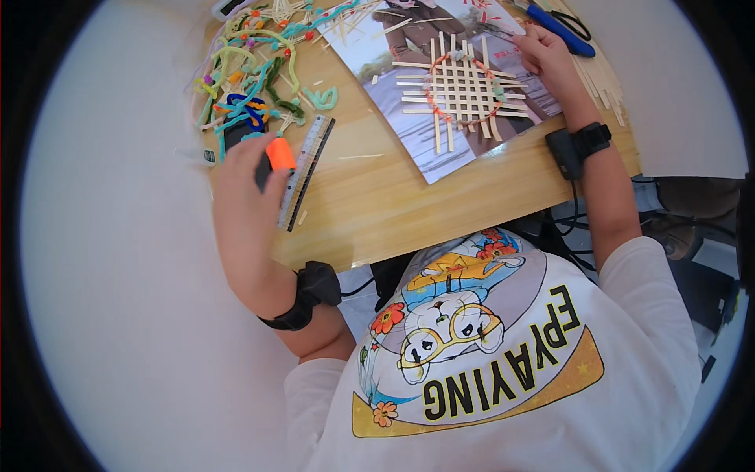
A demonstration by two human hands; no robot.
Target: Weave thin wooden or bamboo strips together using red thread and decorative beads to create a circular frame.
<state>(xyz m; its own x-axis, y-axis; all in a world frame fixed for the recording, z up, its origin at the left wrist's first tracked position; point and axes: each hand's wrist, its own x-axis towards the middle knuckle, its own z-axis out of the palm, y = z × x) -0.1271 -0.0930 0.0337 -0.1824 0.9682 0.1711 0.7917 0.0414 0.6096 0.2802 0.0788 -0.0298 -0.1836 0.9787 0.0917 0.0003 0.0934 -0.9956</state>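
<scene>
My left hand (250, 181), blurred by motion, is at the table's left side. Its fingertips and thumb are beside a bright orange cylinder (281, 154); whether they grip it is unclear. A dark flat object (262, 171) lies partly under that hand. On the right, my right hand (544, 61) is closed on slim dark metal tweezers (495, 31), their tips pointing left. Just below them lies a woven lattice of pale wooden strips (460, 90), ringed by an orange strand with pale green bits. It rests on a large printed photo sheet (444, 161).
A clear ruler (307, 173) lies beside my left hand. Tangled coloured pipe cleaners (259, 59) cover the table's far left. Blue-handled pliers (560, 30) and loose wooden strips (602, 86) are at the far right. The wooden table's (370, 208) near edge curves before my body.
</scene>
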